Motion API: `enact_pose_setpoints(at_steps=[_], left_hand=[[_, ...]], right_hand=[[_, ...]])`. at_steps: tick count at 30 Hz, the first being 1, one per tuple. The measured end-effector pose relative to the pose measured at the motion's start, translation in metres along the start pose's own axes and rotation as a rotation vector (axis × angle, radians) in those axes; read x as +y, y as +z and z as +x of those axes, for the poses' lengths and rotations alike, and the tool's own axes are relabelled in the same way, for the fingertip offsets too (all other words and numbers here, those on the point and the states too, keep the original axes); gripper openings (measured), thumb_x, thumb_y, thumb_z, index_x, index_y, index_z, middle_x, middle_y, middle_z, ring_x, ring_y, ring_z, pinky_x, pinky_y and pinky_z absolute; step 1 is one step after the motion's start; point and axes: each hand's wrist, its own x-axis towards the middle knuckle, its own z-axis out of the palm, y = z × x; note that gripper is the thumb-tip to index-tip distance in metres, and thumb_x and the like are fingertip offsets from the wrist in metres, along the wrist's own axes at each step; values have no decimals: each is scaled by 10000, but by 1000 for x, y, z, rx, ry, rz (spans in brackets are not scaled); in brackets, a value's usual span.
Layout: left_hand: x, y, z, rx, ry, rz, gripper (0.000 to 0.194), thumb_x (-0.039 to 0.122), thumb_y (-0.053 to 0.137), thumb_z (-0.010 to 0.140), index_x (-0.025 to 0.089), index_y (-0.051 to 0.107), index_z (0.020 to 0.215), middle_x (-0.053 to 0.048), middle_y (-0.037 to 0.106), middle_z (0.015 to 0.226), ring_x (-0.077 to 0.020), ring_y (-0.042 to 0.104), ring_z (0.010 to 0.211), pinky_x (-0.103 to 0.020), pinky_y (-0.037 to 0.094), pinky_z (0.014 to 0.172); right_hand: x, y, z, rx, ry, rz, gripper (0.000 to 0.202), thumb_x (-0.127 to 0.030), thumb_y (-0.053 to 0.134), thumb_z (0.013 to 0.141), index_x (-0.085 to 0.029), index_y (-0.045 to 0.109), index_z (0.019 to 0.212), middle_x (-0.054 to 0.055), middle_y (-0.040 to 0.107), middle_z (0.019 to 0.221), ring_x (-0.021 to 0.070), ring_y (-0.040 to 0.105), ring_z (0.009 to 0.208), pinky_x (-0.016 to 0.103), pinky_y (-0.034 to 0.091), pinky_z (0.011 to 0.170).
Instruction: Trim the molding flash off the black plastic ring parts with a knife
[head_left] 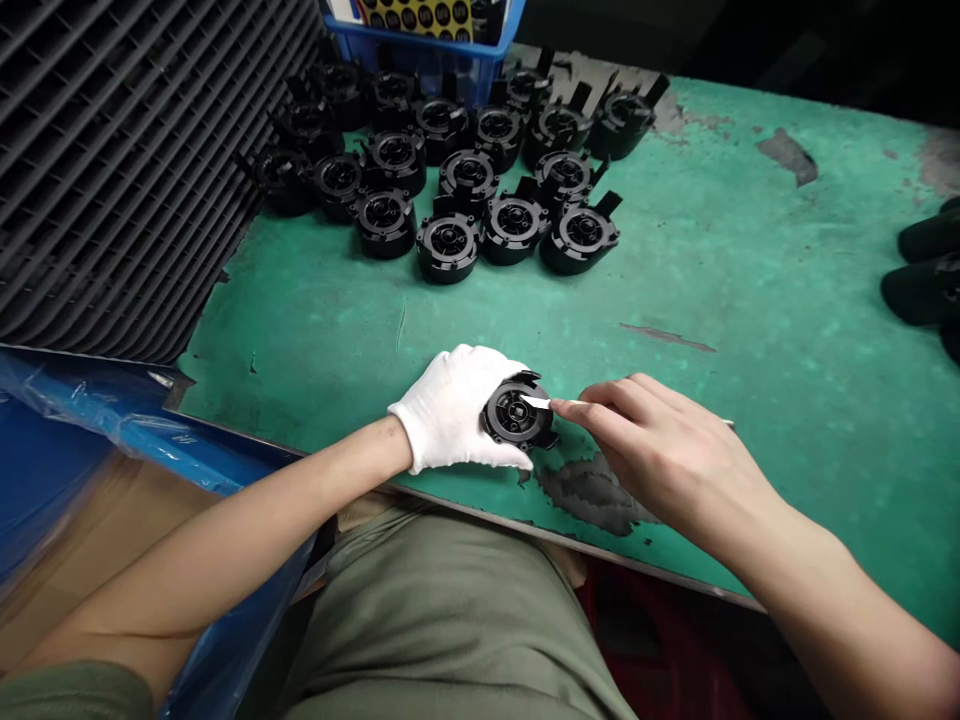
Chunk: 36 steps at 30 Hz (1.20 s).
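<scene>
My left hand (pixel 461 415), in a white glove, is wrapped round a black round plastic housing (pixel 504 425) near the table's front edge. The housing's open face, with a ring and ribs inside, points up at me. My right hand (pixel 652 430) is bare and closed on a thin tool with a flat white blade (pixel 537 402). The blade's tip reaches over the inside of the housing, close to its centre; whether it touches cannot be made out. Most of the tool's handle is hidden by my fingers, and its light end shows beyond my knuckles.
Several similar black housings (pixel 450 240) stand in rows at the back of the green table (pixel 750 300). A blue bin (pixel 427 60) with yellow label sheets is behind them. A black slatted rack (pixel 127 150) rises at the left. Dark cylindrical parts (pixel 926 290) lie at the right edge.
</scene>
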Motion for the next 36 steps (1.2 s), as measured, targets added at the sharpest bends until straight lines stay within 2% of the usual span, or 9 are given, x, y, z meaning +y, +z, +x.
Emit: enact_pose_setpoints(at_steps=[6, 19, 23, 26, 29, 31, 33, 35, 36], left_hand=[[-1, -1, 0, -3, -5, -5, 805, 786, 939, 673, 247, 739, 1238, -82, 796, 1112, -389, 767, 1051, -456, 563, 892], [-4, -5, 3, -37, 15, -33, 832, 777, 960, 627, 217, 769, 1212, -131, 801, 1127, -413, 776, 1027, -501, 605, 923], [-13, 0, 1, -18, 14, -66, 969, 763, 987, 604, 206, 733, 1355, -178, 789, 1276, -461, 758, 1169, -577, 591, 1045], [-35, -14, 8, -132, 88, -225, 1124, 616, 1013, 683, 242, 531, 1628, -167, 710, 1512, -432, 669, 1416, -590, 518, 1221], [-59, -43, 14, -299, 130, -472, 910, 503, 862, 916, 331, 427, 1696, -96, 627, 1643, -329, 613, 1521, -529, 508, 1275], [-64, -54, 12, -189, 82, -562, 683, 502, 732, 1020, 314, 504, 1636, -110, 614, 1650, -314, 632, 1499, -526, 534, 1253], [-55, -48, 1, 103, -23, -553, 632, 577, 666, 1052, 257, 537, 1581, -164, 612, 1617, -331, 646, 1465, -556, 557, 1216], [-35, -24, -12, 351, -124, -472, 863, 735, 744, 950, 219, 483, 1590, -207, 579, 1582, -369, 627, 1450, -590, 573, 1180], [-23, -9, -17, 395, -143, -417, 1080, 813, 845, 806, 205, 448, 1605, -223, 554, 1572, -400, 612, 1446, -606, 575, 1171]], right_hand=[[15, 9, 4, 51, -66, 42, 428, 57, 582, 973, -223, 723, 1265, 64, 711, 1079, 198, 559, 862, 315, 404, 686], [33, 12, 20, 75, -192, 27, 408, 18, 533, 1038, -244, 725, 1286, 77, 728, 1097, 201, 573, 893, 333, 466, 778], [36, 10, 16, 82, -202, 47, 419, 13, 522, 1042, -247, 709, 1312, 79, 737, 1094, 210, 617, 886, 347, 499, 758], [38, 6, 6, 130, -148, 178, 403, -62, 562, 1071, -275, 662, 1398, 89, 758, 1148, 226, 704, 936, 362, 563, 789], [39, 3, -4, 215, 64, 288, 381, -187, 564, 1116, -315, 622, 1470, 74, 795, 1110, 241, 776, 915, 378, 614, 811], [40, 4, -9, 211, 199, 303, 356, -251, 527, 1142, -322, 618, 1479, 60, 813, 1057, 251, 800, 875, 387, 627, 781], [40, 8, -11, 177, 251, 312, 330, -306, 547, 1142, -300, 622, 1463, 65, 819, 1058, 260, 813, 878, 384, 634, 757], [42, 12, -10, 140, 243, 311, 324, -343, 612, 1116, -272, 627, 1432, 77, 812, 1088, 262, 812, 904, 374, 636, 757], [44, 14, -9, 128, 226, 311, 314, -351, 637, 1104, -263, 633, 1406, 79, 805, 1091, 258, 806, 907, 367, 632, 754]])
